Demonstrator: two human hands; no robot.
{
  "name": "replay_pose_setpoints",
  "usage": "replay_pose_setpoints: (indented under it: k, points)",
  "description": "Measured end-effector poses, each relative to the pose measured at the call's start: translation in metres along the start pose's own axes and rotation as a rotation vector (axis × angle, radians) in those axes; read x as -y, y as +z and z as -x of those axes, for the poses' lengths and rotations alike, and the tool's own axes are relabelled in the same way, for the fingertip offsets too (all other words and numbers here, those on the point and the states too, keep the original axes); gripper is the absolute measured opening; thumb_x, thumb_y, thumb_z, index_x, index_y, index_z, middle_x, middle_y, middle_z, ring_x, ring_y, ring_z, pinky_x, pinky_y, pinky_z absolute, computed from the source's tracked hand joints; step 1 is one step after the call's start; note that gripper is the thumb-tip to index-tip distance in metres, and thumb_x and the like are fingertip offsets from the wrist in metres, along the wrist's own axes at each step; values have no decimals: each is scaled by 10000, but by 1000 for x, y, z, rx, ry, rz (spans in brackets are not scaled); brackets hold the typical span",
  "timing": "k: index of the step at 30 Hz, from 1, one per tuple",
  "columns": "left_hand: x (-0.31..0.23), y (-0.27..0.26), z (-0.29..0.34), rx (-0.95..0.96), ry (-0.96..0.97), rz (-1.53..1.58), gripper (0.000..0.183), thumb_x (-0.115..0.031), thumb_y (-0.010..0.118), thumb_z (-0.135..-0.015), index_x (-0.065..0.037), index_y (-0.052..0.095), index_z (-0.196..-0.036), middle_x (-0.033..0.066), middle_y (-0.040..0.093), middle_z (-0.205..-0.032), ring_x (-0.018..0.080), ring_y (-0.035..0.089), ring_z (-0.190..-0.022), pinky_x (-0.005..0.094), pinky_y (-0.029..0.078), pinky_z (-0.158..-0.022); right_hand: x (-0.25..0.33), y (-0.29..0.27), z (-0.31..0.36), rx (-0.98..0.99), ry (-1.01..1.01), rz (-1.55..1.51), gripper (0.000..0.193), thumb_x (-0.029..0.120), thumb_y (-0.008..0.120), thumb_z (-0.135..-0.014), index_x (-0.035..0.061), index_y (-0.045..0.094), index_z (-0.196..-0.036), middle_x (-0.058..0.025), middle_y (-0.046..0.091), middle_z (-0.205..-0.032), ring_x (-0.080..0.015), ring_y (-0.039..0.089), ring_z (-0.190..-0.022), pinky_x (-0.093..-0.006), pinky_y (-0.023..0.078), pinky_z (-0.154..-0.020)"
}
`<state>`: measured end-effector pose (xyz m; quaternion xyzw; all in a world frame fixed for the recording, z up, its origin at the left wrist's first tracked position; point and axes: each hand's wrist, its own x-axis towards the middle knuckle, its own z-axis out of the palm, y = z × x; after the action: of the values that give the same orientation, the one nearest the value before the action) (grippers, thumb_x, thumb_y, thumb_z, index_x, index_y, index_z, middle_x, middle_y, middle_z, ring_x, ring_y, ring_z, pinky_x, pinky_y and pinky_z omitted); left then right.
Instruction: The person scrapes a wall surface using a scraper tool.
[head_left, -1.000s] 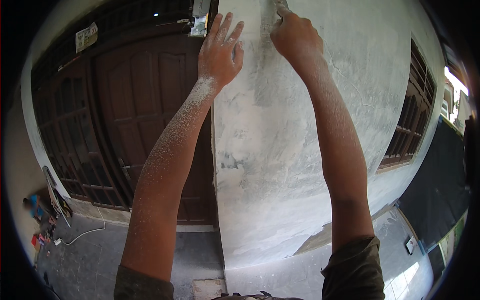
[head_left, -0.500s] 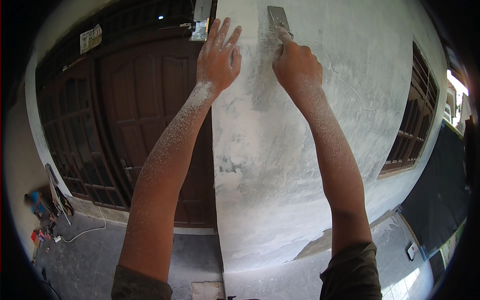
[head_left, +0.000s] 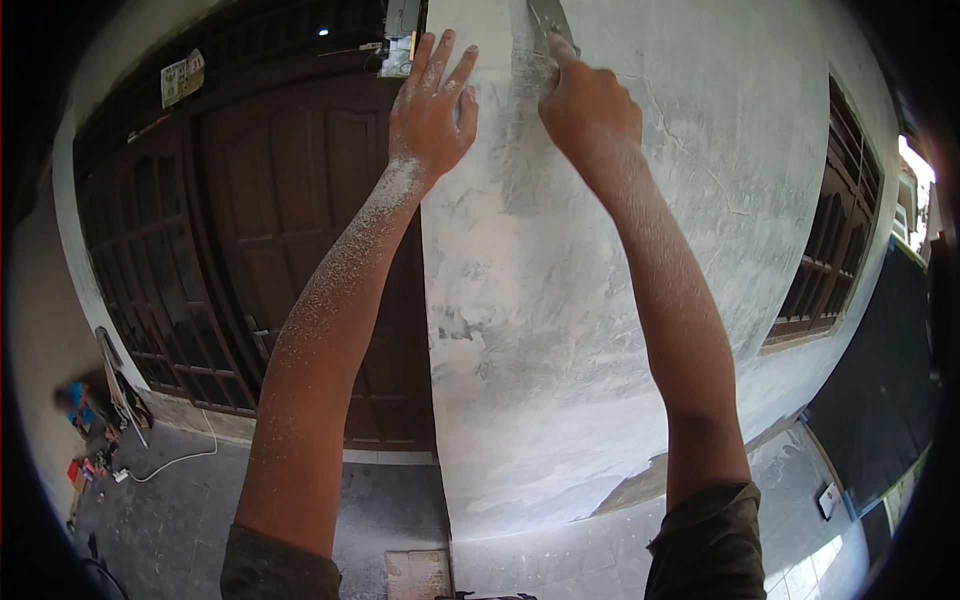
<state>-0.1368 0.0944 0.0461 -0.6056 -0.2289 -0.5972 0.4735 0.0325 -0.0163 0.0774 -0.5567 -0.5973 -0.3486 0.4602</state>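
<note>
My right hand (head_left: 592, 108) grips a putty knife (head_left: 553, 22), its thumb or finger stretched along the flat metal blade. The blade lies against the upper part of a patchy white and grey wall (head_left: 560, 300), and its top end meets the picture's upper edge. My left hand (head_left: 432, 112) is raised with fingers spread, at the wall's corner beside the dark door; it holds nothing. Whether its palm touches the wall is hidden. White dust coats both forearms and hands. A thin crack runs down the wall to the right of my right hand.
A brown panelled wooden door (head_left: 300, 190) stands at the left and a wooden window (head_left: 825, 220) at the right. A white cable (head_left: 180, 465) crosses the grey tiled floor (head_left: 190, 520). Loose items lie at the far left, and a cardboard piece (head_left: 418, 573) sits below.
My right hand has slid the putty knife a little higher up the wall, with the blade tilting more. My left hand stays spread in nearly the same place.
</note>
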Motion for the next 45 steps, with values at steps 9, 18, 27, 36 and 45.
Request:
replay_pose_setpoints:
  k: [9,18,27,36,45]
  points:
    - [11,0,7,-12,5,-29,502,-180,560,-933,-176,521,-1433,111,384,-1557,296,283,-1481,479,425,-1099,-1,13,24,12,-32,37,431,244,451,-990,245,537,-1412,-185,728,-972,-363,715,-904,-505,571,-838]
    - [2,8,4,-46,3,1,510,-182,561,-929,-179,517,-1437,113,383,-1559,294,290,-1478,474,429,-1096,-7,7,-1,-21,-26,50,444,233,455,-991,243,507,-1432,-187,726,-943,-374,716,-853,-502,575,-802]
    - [2,8,3,-33,22,0,509,-213,571,-925,-166,526,-1430,119,378,-1560,298,283,-1480,481,407,-1110,-5,11,77,71,-18,59,481,188,532,-979,235,484,-1455,-154,671,-767,-299,703,-687,-457,571,-631]
    - [-3,-3,-2,17,-3,101,497,-118,542,-920,-21,505,-1406,199,353,-1555,375,257,-1480,494,350,-1144,0,26,113,227,9,15,593,133,564,-942,191,397,-1509,-190,645,-862,-312,710,-710,-432,570,-600]
    - [4,-5,1,-18,38,76,501,-143,540,-927,-35,493,-1415,225,349,-1548,403,261,-1471,505,355,-1139,13,30,115,225,36,6,568,126,549,-938,187,429,-1490,-177,654,-852,-323,714,-767,-445,576,-657]
